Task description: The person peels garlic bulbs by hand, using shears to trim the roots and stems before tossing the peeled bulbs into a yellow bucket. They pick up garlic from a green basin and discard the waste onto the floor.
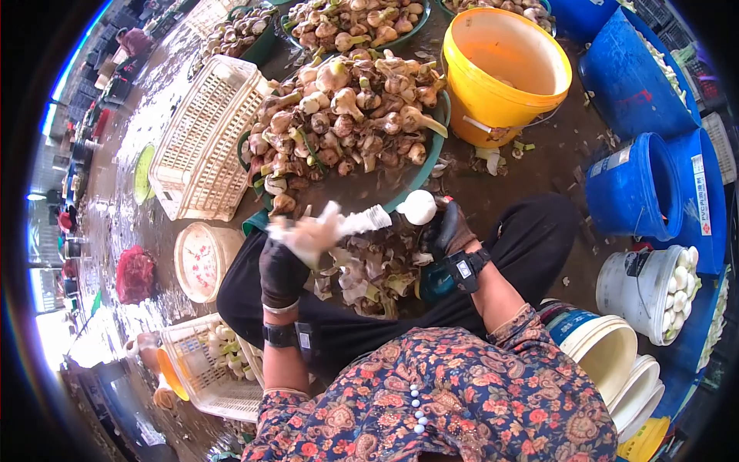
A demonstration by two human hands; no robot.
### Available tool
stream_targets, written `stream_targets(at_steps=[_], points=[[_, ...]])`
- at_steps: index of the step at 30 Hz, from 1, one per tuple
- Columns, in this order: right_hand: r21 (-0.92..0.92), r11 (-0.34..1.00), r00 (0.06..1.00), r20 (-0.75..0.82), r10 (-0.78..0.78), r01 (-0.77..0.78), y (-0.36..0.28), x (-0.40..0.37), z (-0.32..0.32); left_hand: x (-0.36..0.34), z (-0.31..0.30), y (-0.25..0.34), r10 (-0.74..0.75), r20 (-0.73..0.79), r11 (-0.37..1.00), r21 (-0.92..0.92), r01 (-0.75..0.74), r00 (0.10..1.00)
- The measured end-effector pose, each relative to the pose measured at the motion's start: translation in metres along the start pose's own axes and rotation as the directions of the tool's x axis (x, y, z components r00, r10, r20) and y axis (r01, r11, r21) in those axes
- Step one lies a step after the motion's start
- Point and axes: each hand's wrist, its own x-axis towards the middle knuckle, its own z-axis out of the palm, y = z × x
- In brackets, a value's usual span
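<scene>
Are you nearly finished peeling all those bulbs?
Not nearly. Done: peeled white bulbs in the white bucket, skins on the lap. In hand: the right hand holds a white bulb, the left hand a blurred piece. Left: a big heap of unpeeled bulbs in the green basin.

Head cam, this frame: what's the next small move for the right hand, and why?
Probably carry the white bulb to the white bucket on the person's right. The right hand holds it, and it looks fully skinned; that bucket already holds similar white bulbs. The left hand grips only a strip of peel above the peelings on the lap.
</scene>
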Motion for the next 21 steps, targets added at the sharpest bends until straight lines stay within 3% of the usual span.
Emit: stream_targets(at_steps=[1,2,3,4,5,6,7,8,9,10,11,12,14,15,16,18,19,21], points=[[0.284,0.951,0.973,-0.152,0.172,-0.124,-0.001,0.003,0.002,0.003,0.002,-0.002,-0.295,0.346,0.802,-0.418,0.428,0.891],[0.282,0.952,0.974,-0.150,0.169,-0.122,-0.005,0.003,0.001,0.008,0.004,-0.004,-0.318,0.721,0.302,-0.538,0.787,0.615],[0.223,0.960,0.966,-0.155,0.207,-0.170,-0.010,0.003,-0.001,0.020,0.015,-0.005,-0.156,0.870,0.689,-0.244,0.683,0.468],[0.163,0.962,0.956,-0.163,0.244,-0.218,-0.019,0.001,0.002,0.017,0.038,-0.017,-0.097,0.913,0.921,-0.069,0.383,0.397],[-0.258,0.954,0.929,-0.366,0.048,-0.151,-0.045,-0.012,0.028,0.020,0.052,-0.018,-0.189,0.842,0.954,0.035,0.299,0.505],[-0.256,0.956,0.929,-0.369,0.040,-0.143,-0.060,-0.018,0.032,0.025,0.068,-0.016,-0.256,0.749,0.964,0.149,0.222,0.611],[-0.381,0.917,0.961,-0.191,-0.202,0.116,-0.073,-0.024,0.030,0.034,0.088,-0.021,-0.276,0.683,0.928,0.007,0.372,0.676],[-0.457,0.807,0.910,0.015,-0.414,0.375,-0.085,-0.030,0.033,0.046,0.111,-0.026,-0.313,0.611,0.856,-0.150,0.495,0.727],[-0.073,0.933,0.928,-0.098,-0.360,0.354,-0.107,-0.031,0.050,0.057,0.136,-0.030,-0.340,0.569,0.862,-0.131,0.490,0.749],[0.326,0.894,0.949,-0.176,-0.262,0.308,-0.132,-0.031,0.068,0.072,0.157,-0.029,-0.367,0.525,0.865,-0.111,0.489,0.768],[0.318,0.919,0.972,-0.044,-0.230,0.232,-0.157,-0.038,0.072,0.094,0.172,-0.026,-0.431,0.602,0.823,-0.043,0.566,0.673],[0.312,0.919,0.970,-0.045,-0.238,0.240,-0.161,-0.036,0.064,0.115,0.185,-0.021,-0.485,0.668,0.777,0.032,0.629,0.565],[-0.075,0.952,0.953,0.097,-0.288,0.296,-0.162,-0.030,0.050,0.130,0.230,-0.021,-0.630,0.626,0.675,0.150,0.723,0.459],[-0.125,0.962,0.960,-0.114,-0.256,0.242,-0.153,-0.034,0.062,0.125,0.274,-0.040,-0.640,0.589,0.651,0.073,0.756,0.494],[-0.134,0.959,0.958,-0.113,-0.265,0.250,-0.143,-0.035,0.061,0.117,0.311,-0.048,-0.656,0.460,0.714,0.121,0.690,0.599],[-0.202,0.979,0.978,-0.209,-0.017,-0.026,-0.122,-0.028,0.046,0.101,0.364,-0.070,-0.680,0.312,0.695,-0.015,0.719,0.664],[-0.201,0.979,0.977,-0.213,-0.016,-0.027,-0.116,-0.020,0.039,0.103,0.353,-0.063,-0.679,0.316,0.695,-0.015,0.719,0.662],[-0.187,0.973,0.926,-0.375,0.052,-0.131,-0.101,-0.010,0.027,0.108,0.301,-0.043,-0.683,0.584,0.440,-0.150,0.885,0.439]])
